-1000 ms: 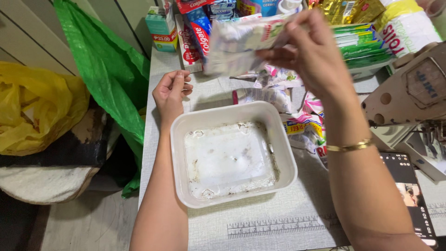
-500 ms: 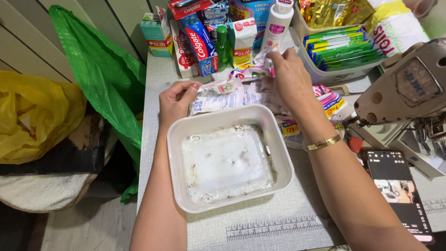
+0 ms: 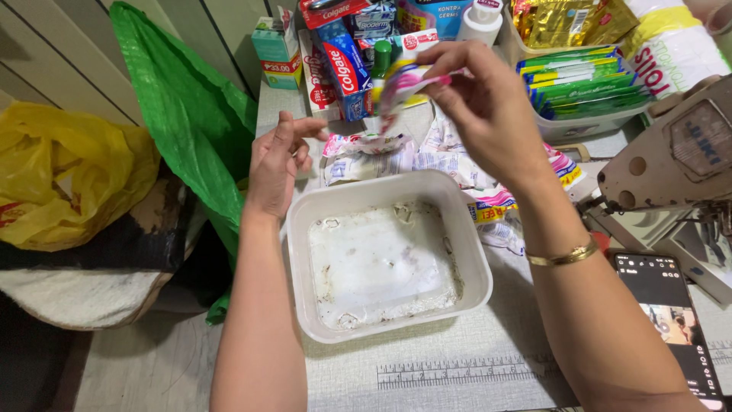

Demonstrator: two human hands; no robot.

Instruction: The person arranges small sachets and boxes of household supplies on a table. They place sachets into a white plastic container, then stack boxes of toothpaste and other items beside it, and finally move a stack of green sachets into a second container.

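Note:
A dirty white square plastic tub (image 3: 474, 263) stands empty on the grey table in front of me. My right hand (image 3: 480, 103) is raised above the far side of the tub and pinches a strip of pink and white sachets (image 3: 402, 82) that hangs down from my fingers. My left hand (image 3: 278, 160) rests by the tub's far left corner, fingers apart, holding nothing. Just right of it a bundle of white sachets (image 3: 366, 159) lies on the table, with more sachets (image 3: 457, 164) under my right hand.
Toothpaste boxes (image 3: 339, 61), small cartons and bottles stand at the table's back. A clear bin of green packets (image 3: 583, 84) is at the back right, a sewing machine (image 3: 675, 160) on the right, a phone (image 3: 671, 317) near it. Green (image 3: 183, 114) and yellow (image 3: 65, 183) bags lie left.
My left hand has let go of the white sachet bundle and opened beside it. My right hand has lifted a pink and white sachet strip up off the pile.

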